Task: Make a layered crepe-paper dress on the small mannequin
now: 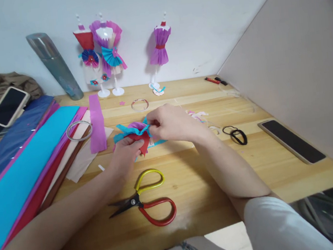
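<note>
Over the middle of the table I hold a gathered piece of crepe paper [138, 130] in blue, purple and red. My left hand [127, 151] grips its lower left side, thumb on the red part. At the upper right, my right hand [169, 122] pinches the blue crepe with fingers closed; its fingertips are partly hidden. Scissors [136, 200] with one yellow and one red handle lie partly spread nearer to me, blades pointing left. A strip of purple crepe paper [96, 125] lies to the left of my hands.
Coloured paper sheets [37, 155] fill the left, with a bracelet-like ring [79, 131] on top. Small dress forms [160, 47] in paper dresses and a leaning bottle [56, 67] stand by the wall. At right are black hair ties [236, 135] and a phone [291, 141].
</note>
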### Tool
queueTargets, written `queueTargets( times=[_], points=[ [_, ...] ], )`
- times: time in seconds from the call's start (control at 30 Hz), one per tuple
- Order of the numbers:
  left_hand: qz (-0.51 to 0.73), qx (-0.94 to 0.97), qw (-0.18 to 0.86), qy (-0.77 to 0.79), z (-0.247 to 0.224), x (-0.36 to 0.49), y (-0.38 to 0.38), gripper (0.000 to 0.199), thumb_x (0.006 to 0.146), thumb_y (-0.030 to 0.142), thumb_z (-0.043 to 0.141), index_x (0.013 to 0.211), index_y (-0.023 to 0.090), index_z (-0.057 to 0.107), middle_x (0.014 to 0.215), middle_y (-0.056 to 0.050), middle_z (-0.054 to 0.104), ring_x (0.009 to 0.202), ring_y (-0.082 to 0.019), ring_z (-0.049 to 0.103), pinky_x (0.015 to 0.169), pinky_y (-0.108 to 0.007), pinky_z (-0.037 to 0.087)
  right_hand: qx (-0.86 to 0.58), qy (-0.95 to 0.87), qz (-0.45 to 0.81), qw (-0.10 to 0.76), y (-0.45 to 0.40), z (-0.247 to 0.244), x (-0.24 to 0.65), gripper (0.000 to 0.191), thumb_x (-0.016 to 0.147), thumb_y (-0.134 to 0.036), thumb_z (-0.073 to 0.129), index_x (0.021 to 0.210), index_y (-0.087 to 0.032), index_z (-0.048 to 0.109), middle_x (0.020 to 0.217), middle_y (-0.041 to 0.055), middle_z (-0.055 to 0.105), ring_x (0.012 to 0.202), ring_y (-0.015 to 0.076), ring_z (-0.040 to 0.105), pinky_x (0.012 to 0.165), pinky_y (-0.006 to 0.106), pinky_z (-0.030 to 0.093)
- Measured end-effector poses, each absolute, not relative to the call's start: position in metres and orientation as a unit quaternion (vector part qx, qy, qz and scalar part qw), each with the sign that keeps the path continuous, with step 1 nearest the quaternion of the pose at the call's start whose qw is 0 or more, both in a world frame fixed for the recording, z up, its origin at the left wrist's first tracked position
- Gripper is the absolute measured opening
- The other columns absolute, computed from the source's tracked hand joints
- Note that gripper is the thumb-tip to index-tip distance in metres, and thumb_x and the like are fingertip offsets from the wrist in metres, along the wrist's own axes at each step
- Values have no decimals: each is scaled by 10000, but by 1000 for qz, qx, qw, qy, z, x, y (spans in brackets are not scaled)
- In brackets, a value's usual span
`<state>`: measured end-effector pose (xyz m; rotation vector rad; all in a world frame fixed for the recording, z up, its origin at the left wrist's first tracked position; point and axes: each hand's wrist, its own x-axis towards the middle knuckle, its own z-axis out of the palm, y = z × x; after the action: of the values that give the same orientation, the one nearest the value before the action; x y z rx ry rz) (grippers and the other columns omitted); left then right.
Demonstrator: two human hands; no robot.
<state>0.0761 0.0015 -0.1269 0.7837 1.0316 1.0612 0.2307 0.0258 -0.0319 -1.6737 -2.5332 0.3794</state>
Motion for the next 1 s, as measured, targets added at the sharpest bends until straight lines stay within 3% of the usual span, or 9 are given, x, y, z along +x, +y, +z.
queueTargets(
  times=[0.17,0.33,0.47,0.63,1.0],
  points=[
    [492,267,683,470,-125,76,2,160,741,82,732,650,185,649,617,0,636,615,-140,581,611,-258,467,-552,-822,127,50,29,-34,231,201,828,-232,536,821,-155,722,747,62,698,631,156,515,584,297,282],
    [505,248,699,440,-121,75,3,114,730,50,724,717,145,663,711,-28,690,691,-144,658,680,-259,535,-520,-850,73,48,19,-36,230,256,849,-312,605,1044,-168,686,951,97,742,795,226,627,599,304,286],
    [503,253,707,427,-119,76,3,139,675,70,765,686,137,643,664,-21,671,627,-148,646,620,-267,528,-511,-858,48,25,12,-38,220,283,885,-346,622,1101,-171,673,1088,128,719,886,259,662,604,303,312],
    [513,209,690,466,-116,79,3,165,695,56,726,624,151,611,619,-1,663,594,-133,635,605,-256,525,-541,-840,45,25,17,-44,210,248,933,-203,493,1037,-169,716,1072,150,718,902,264,669,620,309,353],
    [514,201,686,474,-123,80,0,192,754,15,707,663,164,625,712,-11,711,657,-125,670,666,-235,558,-588,-807,50,27,29,-42,215,278,928,-234,489,1051,-149,724,966,170,758,891,299,675,611,327,298]
  ],
)
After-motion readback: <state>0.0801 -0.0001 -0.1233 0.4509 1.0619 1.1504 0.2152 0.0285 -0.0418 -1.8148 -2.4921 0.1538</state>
